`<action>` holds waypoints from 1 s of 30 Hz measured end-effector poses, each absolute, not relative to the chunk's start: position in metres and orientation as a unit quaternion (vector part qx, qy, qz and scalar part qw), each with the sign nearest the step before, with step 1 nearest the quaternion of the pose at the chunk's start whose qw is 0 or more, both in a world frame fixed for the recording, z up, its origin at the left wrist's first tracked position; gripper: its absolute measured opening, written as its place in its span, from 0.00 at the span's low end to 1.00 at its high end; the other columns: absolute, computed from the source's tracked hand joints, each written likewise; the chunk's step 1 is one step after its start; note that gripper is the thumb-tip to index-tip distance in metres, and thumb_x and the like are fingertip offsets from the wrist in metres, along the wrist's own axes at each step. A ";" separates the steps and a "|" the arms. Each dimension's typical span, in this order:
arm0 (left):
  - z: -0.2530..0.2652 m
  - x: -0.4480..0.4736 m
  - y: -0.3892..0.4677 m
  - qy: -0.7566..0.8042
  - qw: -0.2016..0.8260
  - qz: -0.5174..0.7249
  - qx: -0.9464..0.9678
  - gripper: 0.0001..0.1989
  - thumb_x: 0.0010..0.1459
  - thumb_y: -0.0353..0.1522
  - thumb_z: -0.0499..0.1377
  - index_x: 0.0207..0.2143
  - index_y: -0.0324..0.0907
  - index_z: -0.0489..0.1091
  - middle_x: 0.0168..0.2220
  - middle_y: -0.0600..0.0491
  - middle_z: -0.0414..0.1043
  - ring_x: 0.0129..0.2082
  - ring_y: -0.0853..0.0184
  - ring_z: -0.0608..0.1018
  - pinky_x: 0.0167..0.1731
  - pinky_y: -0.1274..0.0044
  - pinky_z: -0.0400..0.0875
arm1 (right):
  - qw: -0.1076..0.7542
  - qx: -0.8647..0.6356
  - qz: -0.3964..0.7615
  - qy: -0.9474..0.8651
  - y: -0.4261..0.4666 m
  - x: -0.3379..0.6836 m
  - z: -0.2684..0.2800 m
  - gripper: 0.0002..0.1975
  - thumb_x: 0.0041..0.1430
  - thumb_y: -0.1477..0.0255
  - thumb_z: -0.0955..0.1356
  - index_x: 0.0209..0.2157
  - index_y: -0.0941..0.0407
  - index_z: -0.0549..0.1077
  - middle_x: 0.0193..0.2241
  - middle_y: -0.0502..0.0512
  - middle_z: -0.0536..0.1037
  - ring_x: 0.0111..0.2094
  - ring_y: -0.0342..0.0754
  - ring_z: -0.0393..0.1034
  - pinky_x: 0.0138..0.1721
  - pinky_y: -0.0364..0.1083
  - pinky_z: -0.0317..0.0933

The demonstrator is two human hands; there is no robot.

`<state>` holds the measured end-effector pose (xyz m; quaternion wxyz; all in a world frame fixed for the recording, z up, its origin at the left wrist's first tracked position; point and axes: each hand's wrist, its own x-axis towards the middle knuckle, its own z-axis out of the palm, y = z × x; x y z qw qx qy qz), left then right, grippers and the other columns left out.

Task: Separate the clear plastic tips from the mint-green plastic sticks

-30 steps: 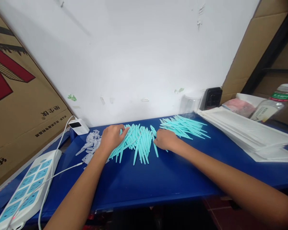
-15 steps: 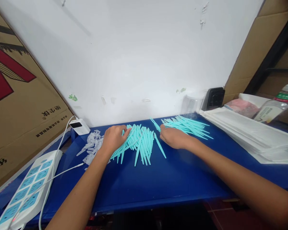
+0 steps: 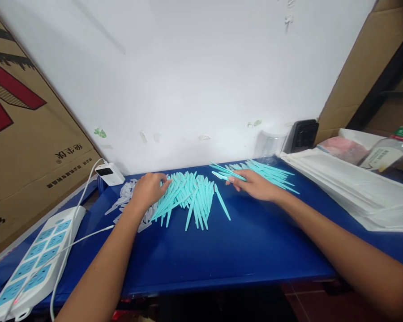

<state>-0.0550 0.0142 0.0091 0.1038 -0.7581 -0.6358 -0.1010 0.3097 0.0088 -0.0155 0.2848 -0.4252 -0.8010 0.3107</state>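
A: What is the right hand (image 3: 255, 184) doing?

B: It is pinching a few turquoise sticks (image 3: 221, 171) between thumb and fingers, their free ends pointing left. The right-hand pile (image 3: 277, 176) is lying just behind it on the blue table (image 3: 221, 257).

A: And the left hand (image 3: 149, 188)?

B: It is curling at the left end of the middle pile (image 3: 198, 199). I cannot tell whether its fingertips are gripping a stick or only touching.

A: How are you expecting the sticks to handle?

B: They are looking like thin plastic, so I am guessing light, stiff and a little slippery against one another. I am favouring a pinch around mid-length, since the narrow ends may be weaker. One loose stick (image 3: 223, 205) is lying right of the middle pile, easy to take alone.

A: What is hard to make out?

B: The fingers are covering part of the held bunch, so I am not counting it. The left arm is hiding some clear pieces (image 3: 125, 193), and the bottle (image 3: 387, 154) is running off the right edge.
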 end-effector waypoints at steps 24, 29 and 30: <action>0.022 -0.142 0.018 -0.698 -0.031 -0.033 -0.714 0.31 0.57 0.58 0.54 0.43 0.41 0.76 0.38 0.44 0.78 0.35 0.54 0.79 0.31 0.71 0.68 | 0.297 -0.452 0.226 -0.810 0.007 0.305 -0.019 0.28 0.72 0.50 0.56 0.39 0.57 0.75 0.27 0.53 0.72 0.30 0.50 0.67 0.36 0.47 0.60; 0.013 -0.135 -0.005 -0.734 0.056 -0.019 -0.676 0.39 0.65 0.57 0.40 0.64 0.42 0.65 0.54 0.34 0.71 0.54 0.41 0.74 0.47 0.59 0.70 | 0.291 -0.453 0.224 -0.812 0.007 0.305 -0.019 0.26 0.73 0.52 0.56 0.39 0.56 0.74 0.27 0.53 0.73 0.29 0.50 0.67 0.36 0.47 0.59; 0.007 -0.131 -0.010 -0.741 0.051 0.000 -0.669 0.40 0.65 0.57 0.39 0.66 0.43 0.62 0.56 0.33 0.69 0.57 0.39 0.72 0.48 0.57 0.70 | 0.289 -0.453 0.225 -0.813 0.006 0.304 -0.019 0.25 0.73 0.53 0.56 0.38 0.56 0.74 0.27 0.53 0.73 0.29 0.50 0.67 0.36 0.47 0.59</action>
